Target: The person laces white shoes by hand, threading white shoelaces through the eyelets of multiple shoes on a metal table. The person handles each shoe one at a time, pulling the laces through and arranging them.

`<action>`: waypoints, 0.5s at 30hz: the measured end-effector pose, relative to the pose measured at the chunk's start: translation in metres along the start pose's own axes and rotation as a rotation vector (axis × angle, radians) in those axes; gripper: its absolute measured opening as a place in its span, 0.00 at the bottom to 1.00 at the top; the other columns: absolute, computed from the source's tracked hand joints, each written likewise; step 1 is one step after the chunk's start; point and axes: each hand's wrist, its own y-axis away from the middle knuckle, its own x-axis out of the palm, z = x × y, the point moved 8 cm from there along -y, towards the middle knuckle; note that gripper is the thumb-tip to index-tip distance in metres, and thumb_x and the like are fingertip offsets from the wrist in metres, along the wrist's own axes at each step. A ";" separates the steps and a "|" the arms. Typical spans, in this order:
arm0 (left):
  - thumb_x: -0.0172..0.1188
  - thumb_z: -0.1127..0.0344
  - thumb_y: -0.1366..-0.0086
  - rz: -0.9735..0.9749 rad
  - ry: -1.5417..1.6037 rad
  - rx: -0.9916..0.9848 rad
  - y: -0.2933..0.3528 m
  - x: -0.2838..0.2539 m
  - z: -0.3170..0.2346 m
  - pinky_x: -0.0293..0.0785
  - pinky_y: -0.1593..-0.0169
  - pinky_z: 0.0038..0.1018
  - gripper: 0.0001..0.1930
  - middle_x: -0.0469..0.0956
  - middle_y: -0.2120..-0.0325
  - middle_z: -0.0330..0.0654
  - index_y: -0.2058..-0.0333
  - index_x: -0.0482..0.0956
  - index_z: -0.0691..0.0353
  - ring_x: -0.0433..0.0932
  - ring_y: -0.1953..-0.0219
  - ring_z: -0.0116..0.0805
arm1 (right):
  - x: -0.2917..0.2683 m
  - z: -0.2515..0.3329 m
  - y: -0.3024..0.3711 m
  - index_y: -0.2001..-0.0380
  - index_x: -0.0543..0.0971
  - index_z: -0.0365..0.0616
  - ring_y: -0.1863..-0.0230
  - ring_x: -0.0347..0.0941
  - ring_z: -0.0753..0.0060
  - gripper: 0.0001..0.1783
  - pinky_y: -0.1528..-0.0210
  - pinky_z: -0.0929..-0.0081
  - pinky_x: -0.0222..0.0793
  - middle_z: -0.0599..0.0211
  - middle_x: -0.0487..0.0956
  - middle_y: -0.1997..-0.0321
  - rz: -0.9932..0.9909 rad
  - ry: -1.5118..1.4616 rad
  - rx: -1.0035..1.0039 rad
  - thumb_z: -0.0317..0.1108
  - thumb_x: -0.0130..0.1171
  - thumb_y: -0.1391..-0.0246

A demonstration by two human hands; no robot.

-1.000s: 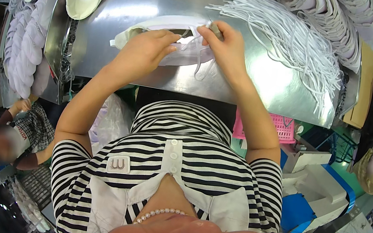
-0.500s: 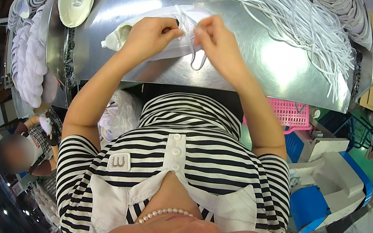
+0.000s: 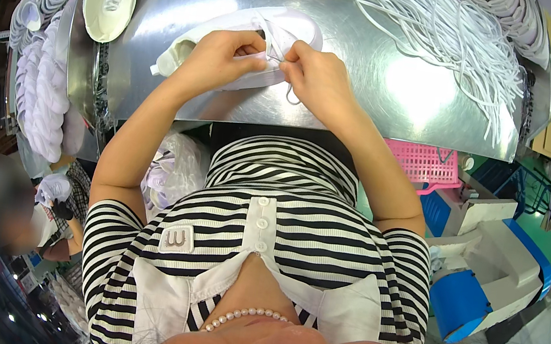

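Note:
A white shoe (image 3: 309,29) lies on its side on the metal table (image 3: 153,86), its toe to the right and its heel to the left. My left hand (image 3: 225,58) is closed at the shoe's lacing edge, fingers curled; a small dark patch shows by its fingertips. Opposite it, my right hand (image 3: 318,77) pinches a white shoelace (image 3: 293,96), which hangs in a small loop below the fingers. More lace lies across the shoe's upper between both hands. The fingertips partly hide the eyelets.
Loose white laces (image 3: 419,22) spread over the table's far right. A laced cream shoe (image 3: 112,2) is at the far left, near stacked white shoe parts (image 3: 42,87). Below the right edge are a pink basket (image 3: 426,165) and a blue-grey machine (image 3: 488,275). A co-worker holds a white shoe (image 3: 54,189) at left.
My right hand has come down and closed in on the left one, drawing the lace; its hanging loop is smaller. The co-worker at left has moved closer.

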 end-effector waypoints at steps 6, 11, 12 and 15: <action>0.63 0.70 0.44 -0.083 -0.159 0.157 0.015 0.003 -0.023 0.75 0.60 0.34 0.12 0.82 0.67 0.48 0.60 0.80 0.64 0.80 0.65 0.47 | 0.025 0.019 -0.002 0.67 0.72 0.39 0.74 0.79 0.46 0.09 0.68 0.52 0.73 0.51 0.80 0.78 -0.126 0.183 -0.079 0.33 0.57 0.42; 0.60 0.71 0.43 -0.188 -0.339 0.302 0.026 -0.001 -0.033 0.74 0.66 0.37 0.08 0.79 0.72 0.45 0.63 0.81 0.59 0.78 0.69 0.48 | 0.019 0.018 0.002 0.63 0.72 0.38 0.68 0.79 0.45 0.09 0.64 0.53 0.73 0.49 0.80 0.73 -0.015 0.149 -0.007 0.33 0.56 0.41; 0.60 0.71 0.43 -0.204 -0.431 0.351 0.034 -0.001 -0.037 0.73 0.70 0.35 0.09 0.76 0.76 0.42 0.62 0.82 0.57 0.78 0.73 0.43 | 0.010 0.018 0.014 0.62 0.74 0.38 0.66 0.79 0.45 0.09 0.63 0.54 0.73 0.49 0.81 0.72 0.026 0.161 0.004 0.34 0.56 0.40; 0.60 0.71 0.45 -0.326 -0.587 0.495 0.064 -0.017 -0.036 0.72 0.73 0.32 0.11 0.74 0.78 0.38 0.61 0.82 0.57 0.77 0.75 0.37 | -0.047 -0.001 0.041 0.61 0.81 0.40 0.74 0.74 0.71 0.11 0.67 0.73 0.69 0.66 0.77 0.77 0.115 -0.075 0.010 0.37 0.57 0.38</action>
